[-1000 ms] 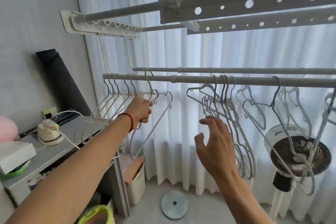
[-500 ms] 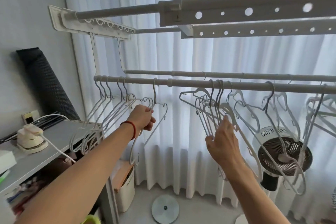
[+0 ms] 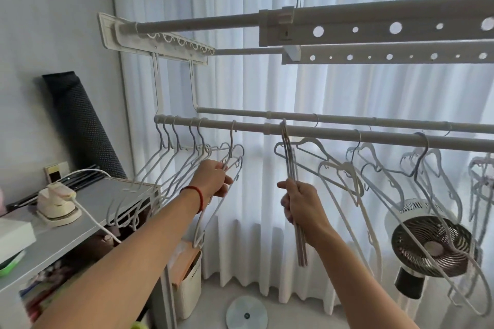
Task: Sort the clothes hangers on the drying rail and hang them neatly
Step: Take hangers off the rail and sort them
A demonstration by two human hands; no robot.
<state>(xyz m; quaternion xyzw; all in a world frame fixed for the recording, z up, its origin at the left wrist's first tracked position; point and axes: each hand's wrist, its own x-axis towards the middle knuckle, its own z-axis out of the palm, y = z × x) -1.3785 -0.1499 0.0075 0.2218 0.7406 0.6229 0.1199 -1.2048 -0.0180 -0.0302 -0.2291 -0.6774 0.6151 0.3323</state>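
While your left hand [image 3: 213, 179] grips a white hanger [image 3: 230, 165] on the drying rail [image 3: 347, 132], your right hand [image 3: 300, 204] clasps a bunched stack of hangers [image 3: 290, 160]. Their hooks sit on that rail.

Both forearms are bare, with no sleeves showing. A thin red string bracelet [image 3: 200, 196] circles the left wrist.

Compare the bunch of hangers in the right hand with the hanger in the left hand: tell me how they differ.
The bunch of hangers is several pressed flat together and seen edge-on; the single hanger is one, seen more broadside. The right hand grips the bunch low on its body; the left hand holds the single hanger near its shoulder. The bunch looks darker, the single hanger pale. Both hook over the front rail.
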